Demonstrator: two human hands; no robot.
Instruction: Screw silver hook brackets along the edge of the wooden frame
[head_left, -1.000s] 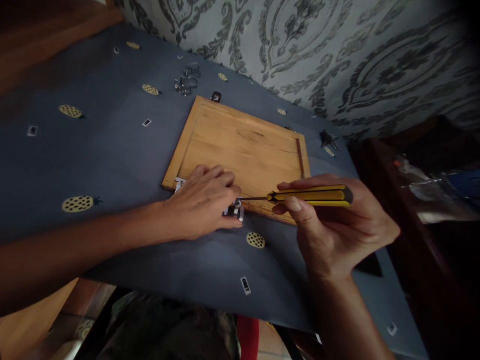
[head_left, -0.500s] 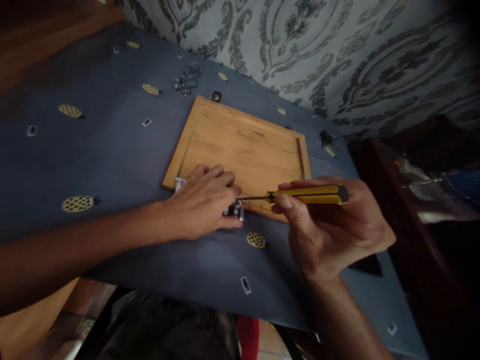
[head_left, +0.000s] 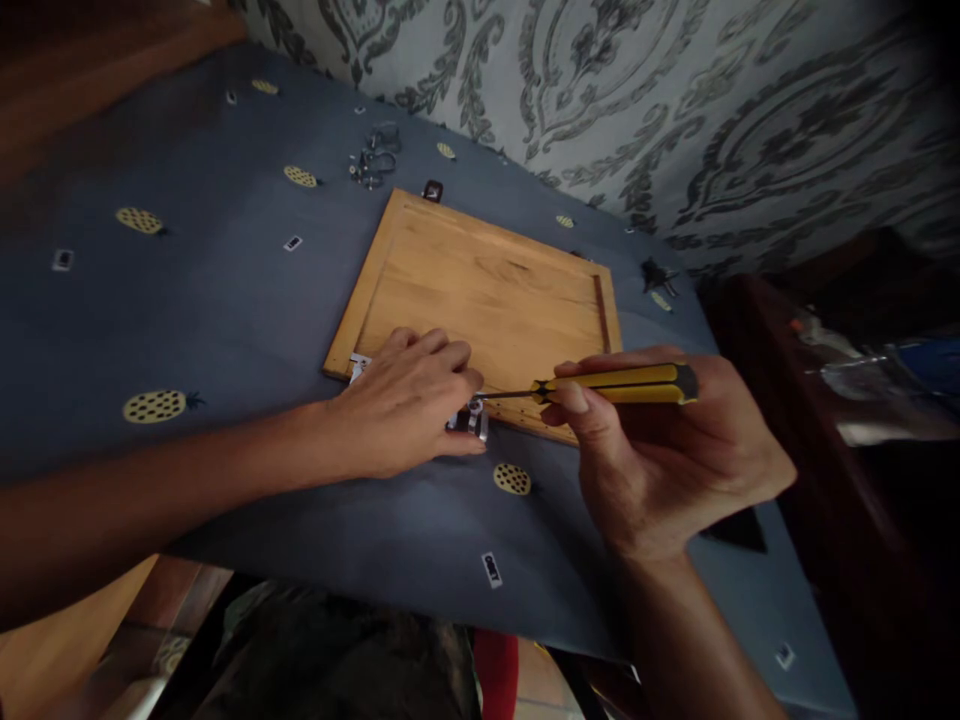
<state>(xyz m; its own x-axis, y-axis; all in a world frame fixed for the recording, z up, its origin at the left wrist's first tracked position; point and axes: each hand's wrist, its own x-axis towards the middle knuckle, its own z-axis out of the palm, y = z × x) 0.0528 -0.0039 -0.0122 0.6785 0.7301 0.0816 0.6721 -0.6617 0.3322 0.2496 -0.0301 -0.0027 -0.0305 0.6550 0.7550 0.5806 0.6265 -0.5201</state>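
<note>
A framed wooden panel, like a cabinet door, lies flat on the blue tablecloth. At its near edge my left hand presses down, thumb and fingers closed around a small metal hinge that they partly cover. My right hand grips a yellow and black screwdriver by its handle. The screwdriver's shaft points left, and its tip meets the hinge beside my left fingers. Another metal piece shows at the panel's near left corner, partly behind my left hand.
Several loose metal hinges lie behind the panel on the tablecloth. A dark object touches the panel's far edge. Farther right sits a small black item. A patterned wall borders the table, with dark furniture at the right.
My right hand has turned very slightly around the screwdriver handle. My left hand, the hinge and the panel stay in place.
</note>
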